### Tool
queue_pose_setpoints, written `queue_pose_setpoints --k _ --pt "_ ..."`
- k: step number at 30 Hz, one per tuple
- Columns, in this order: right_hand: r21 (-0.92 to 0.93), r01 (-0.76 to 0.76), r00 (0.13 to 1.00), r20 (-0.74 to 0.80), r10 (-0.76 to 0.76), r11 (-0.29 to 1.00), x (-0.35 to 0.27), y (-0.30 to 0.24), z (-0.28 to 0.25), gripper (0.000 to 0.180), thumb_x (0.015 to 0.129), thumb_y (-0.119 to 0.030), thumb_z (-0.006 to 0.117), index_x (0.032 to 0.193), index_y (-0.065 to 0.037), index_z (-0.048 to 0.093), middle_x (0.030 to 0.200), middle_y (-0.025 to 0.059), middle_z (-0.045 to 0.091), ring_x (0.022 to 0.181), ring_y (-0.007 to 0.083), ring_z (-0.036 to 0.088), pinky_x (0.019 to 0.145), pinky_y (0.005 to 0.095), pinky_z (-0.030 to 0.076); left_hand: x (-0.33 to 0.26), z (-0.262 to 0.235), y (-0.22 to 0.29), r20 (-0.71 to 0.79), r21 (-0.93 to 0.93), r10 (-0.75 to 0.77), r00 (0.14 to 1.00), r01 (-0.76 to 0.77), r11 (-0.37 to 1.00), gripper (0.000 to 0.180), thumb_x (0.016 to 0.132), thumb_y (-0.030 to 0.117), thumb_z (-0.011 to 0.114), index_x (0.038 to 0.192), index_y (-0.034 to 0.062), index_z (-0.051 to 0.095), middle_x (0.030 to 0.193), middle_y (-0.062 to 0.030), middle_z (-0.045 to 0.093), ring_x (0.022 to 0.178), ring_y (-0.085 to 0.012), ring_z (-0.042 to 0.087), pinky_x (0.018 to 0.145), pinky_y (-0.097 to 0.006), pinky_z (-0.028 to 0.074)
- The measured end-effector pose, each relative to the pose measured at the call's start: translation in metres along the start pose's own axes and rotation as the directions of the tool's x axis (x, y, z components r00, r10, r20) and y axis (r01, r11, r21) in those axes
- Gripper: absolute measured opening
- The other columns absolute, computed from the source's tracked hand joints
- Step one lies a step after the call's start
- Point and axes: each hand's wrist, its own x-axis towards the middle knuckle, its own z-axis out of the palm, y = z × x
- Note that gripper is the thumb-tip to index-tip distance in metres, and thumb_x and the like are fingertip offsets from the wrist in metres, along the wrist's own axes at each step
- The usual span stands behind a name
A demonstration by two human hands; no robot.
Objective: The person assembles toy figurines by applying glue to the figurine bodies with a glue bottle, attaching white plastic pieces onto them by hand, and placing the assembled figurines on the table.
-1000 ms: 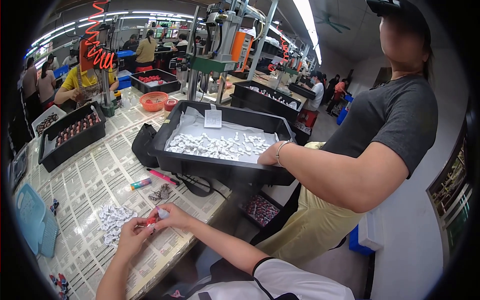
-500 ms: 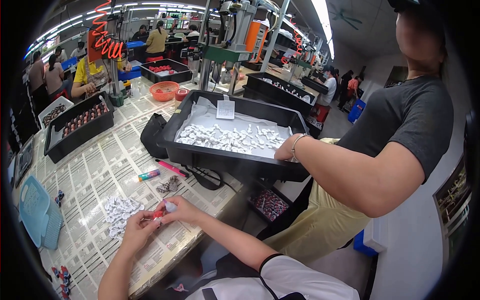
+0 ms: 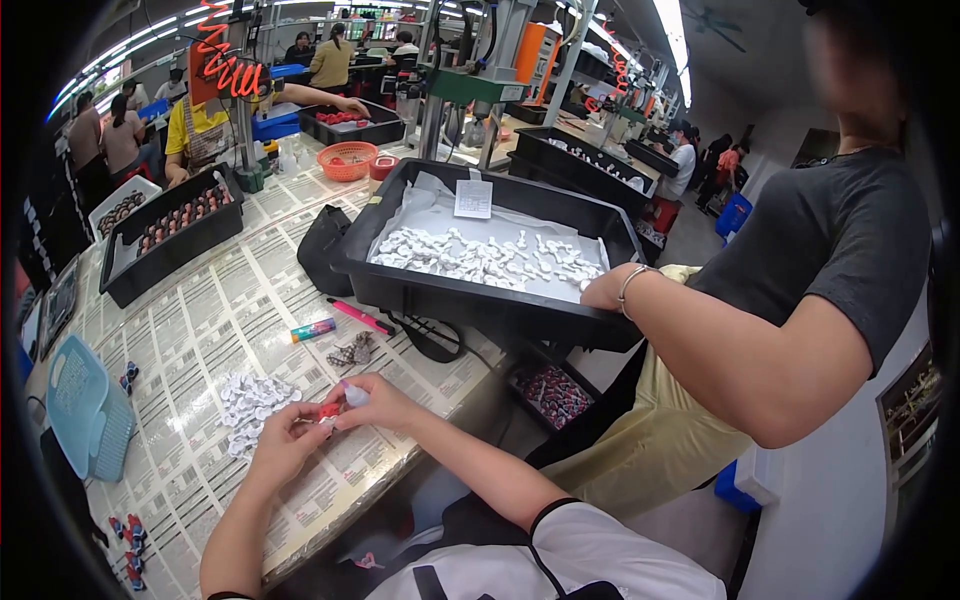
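Both my hands are close together above the table's near edge. Pinched in the fingers of my left hand (image 3: 284, 438) is a small red piece (image 3: 328, 411) with a whitish lower part; its exact kind is too small to tell. My right hand (image 3: 385, 405) is closed on a small translucent squeeze bottle (image 3: 356, 397) with a purple tip, while its fingertips meet the piece. Just left of my hands lies a pile of small white bow-shaped pieces (image 3: 255, 405). Beyond them are a checked cloth scrap (image 3: 350, 350), a colourful tube (image 3: 313, 330) and a pink pen-like tool (image 3: 362, 316).
A black tray (image 3: 480, 290) of white pieces stands ahead on the right, with a co-worker's hand (image 3: 607, 288) at its corner. A blue basket (image 3: 88, 410) sits at far left, red-and-blue bows (image 3: 131, 550) nearer. Another black tray (image 3: 178, 235) and an orange basket (image 3: 347, 160) stand farther back.
The whole view has shifted slightly, so things sit farther right. A co-worker in yellow now stretches an arm to the far tray of red pieces. My hands keep their hold.
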Motion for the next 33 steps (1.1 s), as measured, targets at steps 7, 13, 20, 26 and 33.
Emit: queue_pose_setpoints --k 7,13,20,26,33 --pt "0.060 0.023 0.997 -0.080 -0.018 0.998 0.000 -0.003 0.001 0.028 0.066 0.000 0.071 0.093 -0.002 0.064 0.084 0.0026 0.063 0.073 0.0069 0.058 0.067 0.0216 0.048 -0.075 0.014 0.111 0.832 -0.189 0.416 0.367 -0.516 0.835 0.051 0.089 0.027 0.047 0.128 -0.0036 0.037 0.122 -0.0206 0.047 0.114 -0.0235 0.046 0.095 -0.035 0.037" --pt "-0.023 0.008 0.998 -0.061 -0.009 1.000 -0.004 0.001 0.000 0.028 0.066 0.001 0.071 0.094 -0.002 0.065 0.083 0.0007 0.064 0.072 0.0056 0.057 0.066 0.0208 0.047 -0.087 0.050 0.094 0.938 -0.306 0.337 0.087 -0.254 0.918 0.090 0.082 0.059 0.048 0.132 -0.0130 0.026 0.140 -0.0296 0.021 0.131 -0.0401 0.020 0.104 -0.042 0.020" --pt "-0.064 0.002 0.999 -0.053 -0.005 0.998 -0.002 -0.001 -0.005 0.028 0.066 0.001 0.071 0.093 -0.002 0.065 0.082 0.0005 0.063 0.071 0.0056 0.056 0.066 0.0208 0.047 -0.075 0.066 0.111 0.895 -0.416 0.443 0.047 -0.267 0.869 0.107 0.075 0.069 0.047 0.136 -0.0118 0.012 0.144 -0.0297 0.005 0.135 -0.0376 0.001 0.104 -0.052 0.008" --pt "0.045 0.009 0.999 -0.044 -0.007 0.999 0.003 -0.005 -0.001 0.029 0.066 0.002 0.071 0.093 -0.001 0.064 0.081 0.0022 0.063 0.071 0.0072 0.058 0.064 0.0216 0.048 -0.079 0.057 0.093 0.716 -0.345 0.203 0.668 0.086 0.935 0.071 0.088 0.049 0.043 0.132 -0.0051 0.029 0.126 -0.0227 0.038 0.120 -0.0271 0.035 0.095 -0.038 0.030" --pt "0.040 0.006 0.997 -0.083 -0.002 0.999 -0.001 0.006 -0.001 0.031 0.066 0.002 0.070 0.096 0.000 0.063 0.081 0.0033 0.063 0.071 0.0091 0.059 0.064 0.0235 0.051 -0.060 0.037 0.039 0.625 0.740 -0.165 0.763 -0.510 0.439 0.069 0.078 0.054 0.056 0.121 0.0005 0.047 0.119 -0.0241 0.047 0.109 -0.0366 0.047 0.092 -0.039 0.040"
